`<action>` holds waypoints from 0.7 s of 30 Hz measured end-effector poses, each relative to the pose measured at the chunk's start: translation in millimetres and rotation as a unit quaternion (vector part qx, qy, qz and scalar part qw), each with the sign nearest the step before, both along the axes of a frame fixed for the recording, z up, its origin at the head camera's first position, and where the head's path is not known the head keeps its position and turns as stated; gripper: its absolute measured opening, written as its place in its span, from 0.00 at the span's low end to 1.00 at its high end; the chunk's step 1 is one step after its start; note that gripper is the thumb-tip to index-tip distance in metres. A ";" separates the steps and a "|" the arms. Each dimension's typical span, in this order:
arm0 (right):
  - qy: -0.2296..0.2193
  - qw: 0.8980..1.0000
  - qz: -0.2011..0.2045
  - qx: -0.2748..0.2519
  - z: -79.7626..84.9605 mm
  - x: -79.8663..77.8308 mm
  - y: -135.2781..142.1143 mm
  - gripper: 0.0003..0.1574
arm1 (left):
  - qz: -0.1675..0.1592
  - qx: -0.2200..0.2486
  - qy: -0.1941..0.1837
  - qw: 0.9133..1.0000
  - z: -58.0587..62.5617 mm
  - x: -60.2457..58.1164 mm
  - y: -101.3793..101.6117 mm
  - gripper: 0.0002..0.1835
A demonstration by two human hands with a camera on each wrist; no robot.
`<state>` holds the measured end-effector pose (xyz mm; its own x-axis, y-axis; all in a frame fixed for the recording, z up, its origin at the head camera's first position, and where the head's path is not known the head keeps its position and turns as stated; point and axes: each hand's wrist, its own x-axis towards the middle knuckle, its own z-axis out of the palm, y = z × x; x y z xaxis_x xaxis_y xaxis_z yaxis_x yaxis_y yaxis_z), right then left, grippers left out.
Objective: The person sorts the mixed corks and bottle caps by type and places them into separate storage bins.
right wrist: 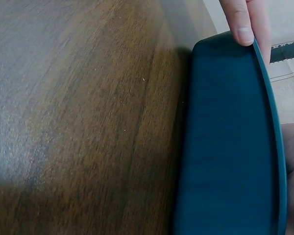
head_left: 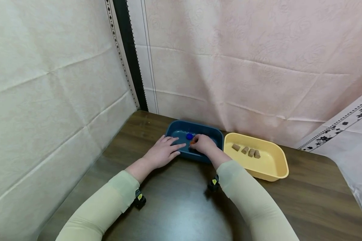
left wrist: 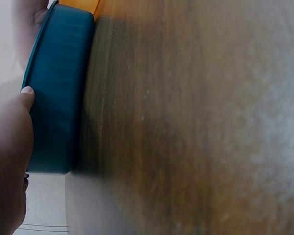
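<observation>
A dark blue plastic tray [head_left: 196,126] stands on the table near the back wall. My left hand [head_left: 163,152] rests over its near left rim with the fingers spread, while the thumb [right wrist: 245,35] lies against the tray's outer wall in the right wrist view. Inside the tray, my right hand [head_left: 204,144] pinches a small orange piece [head_left: 192,142] between bent fingers, which partly hide it. Just behind that piece lies a small round blue piece [head_left: 189,136]. In both wrist views the tray wall hides the inside of the tray.
To the right, close beside the blue tray, stands a yellow tray [head_left: 273,159] holding several short brown cork-like pieces [head_left: 245,150]. The brown wooden table [head_left: 169,197] borders cloth-covered walls [head_left: 244,67] at the back and left.
</observation>
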<state>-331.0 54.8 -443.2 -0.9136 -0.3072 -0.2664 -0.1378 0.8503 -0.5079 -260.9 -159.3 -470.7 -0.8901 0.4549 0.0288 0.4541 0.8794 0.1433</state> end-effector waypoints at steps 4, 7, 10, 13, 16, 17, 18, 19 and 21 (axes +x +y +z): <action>0.004 1.000 -0.010 -0.025 2.3 2.5 3.0 0.25 | 0.001 -0.004 0.000 1.000 0.6 0.4 0.3 0.26; 0.012 0.999 -0.023 -0.042 4.8 3.8 7.5 0.28 | 0.002 -0.006 0.000 1.000 0.9 0.5 1.2 0.26; 0.022 0.997 -0.038 -0.062 7.8 4.1 14.5 0.29 | 0.005 -0.006 -0.001 1.000 0.7 0.2 2.7 0.26; 0.021 0.994 -0.056 -0.095 10.8 5.0 22.0 0.28 | 0.005 -0.004 -0.001 1.000 0.9 0.7 3.2 0.27; 0.019 0.989 -0.070 -0.127 14.0 7.8 29.5 0.27 | 0.004 0.003 0.001 1.000 1.6 1.8 2.9 0.27; 0.017 0.987 -0.073 -0.139 14.9 9.4 31.9 0.27 | 0.003 0.006 0.002 1.000 1.8 2.1 2.8 0.27; 0.015 0.985 -0.077 -0.151 16.0 11.3 34.3 0.27 | 0.003 0.007 0.001 1.000 2.1 2.5 2.5 0.28; 0.017 0.984 -0.079 -0.160 16.9 13.5 36.8 0.27 | 0.004 0.009 0.003 1.000 2.0 2.6 2.1 0.28; 0.015 0.979 -0.082 -0.184 19.7 19.7 41.9 0.26 | 0.007 0.013 0.003 1.000 2.0 2.9 1.7 0.27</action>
<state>-311.3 96.6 -423.5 -0.9646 -0.2252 -0.1371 -0.0341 0.6222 -0.7821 -258.0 -157.5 -468.6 -0.8958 0.4422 0.0451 0.4433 0.8814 0.1631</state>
